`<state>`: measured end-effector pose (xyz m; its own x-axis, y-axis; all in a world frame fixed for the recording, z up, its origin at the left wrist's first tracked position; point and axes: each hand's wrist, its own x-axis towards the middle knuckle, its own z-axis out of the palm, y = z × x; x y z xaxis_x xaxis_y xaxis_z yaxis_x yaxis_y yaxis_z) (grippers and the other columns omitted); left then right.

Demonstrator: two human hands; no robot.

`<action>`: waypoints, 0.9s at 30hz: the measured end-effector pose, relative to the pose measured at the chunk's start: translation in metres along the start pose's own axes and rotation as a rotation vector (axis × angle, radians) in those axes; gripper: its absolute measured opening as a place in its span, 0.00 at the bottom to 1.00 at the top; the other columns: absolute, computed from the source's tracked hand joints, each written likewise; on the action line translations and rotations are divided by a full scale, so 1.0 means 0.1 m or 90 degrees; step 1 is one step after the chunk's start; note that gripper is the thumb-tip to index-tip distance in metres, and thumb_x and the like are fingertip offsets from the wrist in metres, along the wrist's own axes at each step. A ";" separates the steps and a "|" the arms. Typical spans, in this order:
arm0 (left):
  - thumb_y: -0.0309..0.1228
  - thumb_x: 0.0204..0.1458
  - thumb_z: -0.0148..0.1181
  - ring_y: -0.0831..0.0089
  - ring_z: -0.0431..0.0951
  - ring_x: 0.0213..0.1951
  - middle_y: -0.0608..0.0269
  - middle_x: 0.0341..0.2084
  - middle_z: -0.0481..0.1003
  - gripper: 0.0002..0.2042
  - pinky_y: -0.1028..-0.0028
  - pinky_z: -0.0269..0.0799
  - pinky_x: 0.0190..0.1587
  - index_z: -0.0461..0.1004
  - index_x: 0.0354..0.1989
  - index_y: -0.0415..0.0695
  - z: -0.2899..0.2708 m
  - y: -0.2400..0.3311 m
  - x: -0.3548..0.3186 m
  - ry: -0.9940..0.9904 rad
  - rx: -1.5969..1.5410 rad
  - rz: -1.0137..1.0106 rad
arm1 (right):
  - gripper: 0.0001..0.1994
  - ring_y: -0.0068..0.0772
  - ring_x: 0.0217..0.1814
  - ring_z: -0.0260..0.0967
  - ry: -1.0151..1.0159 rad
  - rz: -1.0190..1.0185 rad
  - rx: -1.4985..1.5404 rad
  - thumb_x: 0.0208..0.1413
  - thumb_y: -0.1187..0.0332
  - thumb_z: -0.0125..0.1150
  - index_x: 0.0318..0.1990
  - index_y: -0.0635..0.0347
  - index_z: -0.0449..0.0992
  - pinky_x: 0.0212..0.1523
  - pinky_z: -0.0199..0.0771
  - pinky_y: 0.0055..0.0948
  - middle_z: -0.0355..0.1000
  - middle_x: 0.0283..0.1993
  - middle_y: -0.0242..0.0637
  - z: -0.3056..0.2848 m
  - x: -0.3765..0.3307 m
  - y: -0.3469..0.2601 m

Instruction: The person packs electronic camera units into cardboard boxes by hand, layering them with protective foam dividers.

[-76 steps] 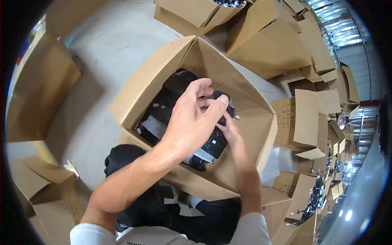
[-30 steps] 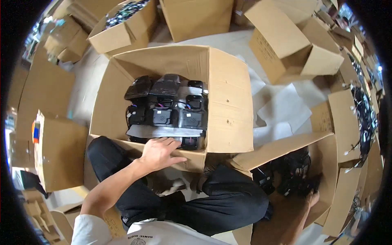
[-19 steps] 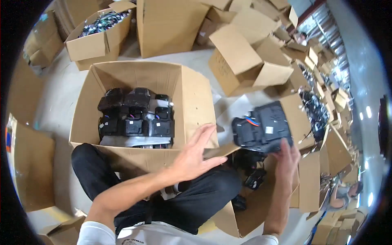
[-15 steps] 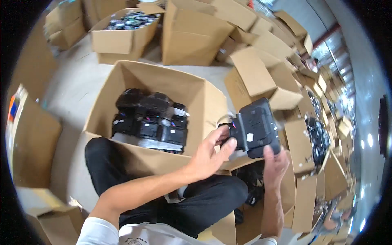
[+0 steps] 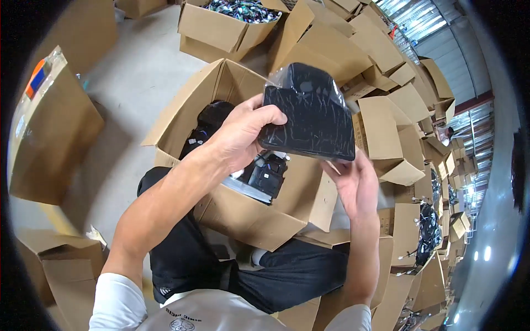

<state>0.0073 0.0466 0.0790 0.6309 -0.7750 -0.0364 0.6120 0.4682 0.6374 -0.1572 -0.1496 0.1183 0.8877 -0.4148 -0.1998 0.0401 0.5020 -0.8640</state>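
A flat black plastic unit [image 5: 309, 121] with a stepped outline is held up in front of me, its face wrapped in wrinkled clear film. My left hand [image 5: 248, 127] grips its left edge, thumb on the face and fingers behind. At the lower right corner my right hand [image 5: 356, 185] holds the unit, the fingertips partly hidden by it. Below and behind the unit, an open cardboard box [image 5: 243, 220] stands before my crossed legs. Similar black plastic units [image 5: 265, 179] lie in rows inside it, partly covered by my left arm and the held piece.
A box heaped with small wired parts [image 5: 237, 11] stands at the back. On the right are an open carton [image 5: 381, 129] and a box with black cables [image 5: 428, 234]. Tall cardboard [image 5: 55, 138] stands at the left, and another box [image 5: 72, 270] sits at lower left.
The black unit has turned over, from its back with a white label to its film-covered face. It has moved up and left over the box, with both hands on it. My view has shifted.
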 end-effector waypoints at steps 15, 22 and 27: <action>0.34 0.58 0.62 0.67 0.69 0.60 0.49 0.63 0.64 0.32 0.69 0.65 0.62 0.58 0.68 0.34 -0.65 -0.14 0.11 0.305 0.181 0.094 | 0.19 0.33 0.50 0.73 0.259 -0.182 -0.586 0.60 0.71 0.61 0.56 0.70 0.69 0.56 0.71 0.32 0.75 0.51 0.41 -1.10 1.45 0.95; 0.26 0.60 0.59 0.65 0.68 0.62 0.50 0.64 0.62 0.28 0.66 0.64 0.64 0.58 0.68 0.35 -0.74 -0.18 0.10 0.291 0.177 0.077 | 0.23 0.49 0.52 0.76 0.426 0.132 -0.323 0.61 0.63 0.64 0.58 0.66 0.69 0.55 0.77 0.56 0.75 0.52 0.50 -1.88 2.45 2.18; 0.23 0.58 0.61 0.66 0.65 0.60 0.49 0.63 0.60 0.30 0.70 0.67 0.59 0.56 0.68 0.33 -0.73 -0.06 0.11 0.288 0.127 0.035 | 0.24 0.55 0.55 0.75 0.497 0.151 -0.048 0.62 0.60 0.65 0.60 0.63 0.68 0.58 0.74 0.60 0.74 0.56 0.52 -2.69 2.55 2.77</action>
<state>0.0452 0.0660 0.0184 0.8303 -0.4690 -0.3011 0.4970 0.3784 0.7810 -0.0428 -0.3205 -0.2963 0.2923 -0.7270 -0.6213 -0.1645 0.6018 -0.7815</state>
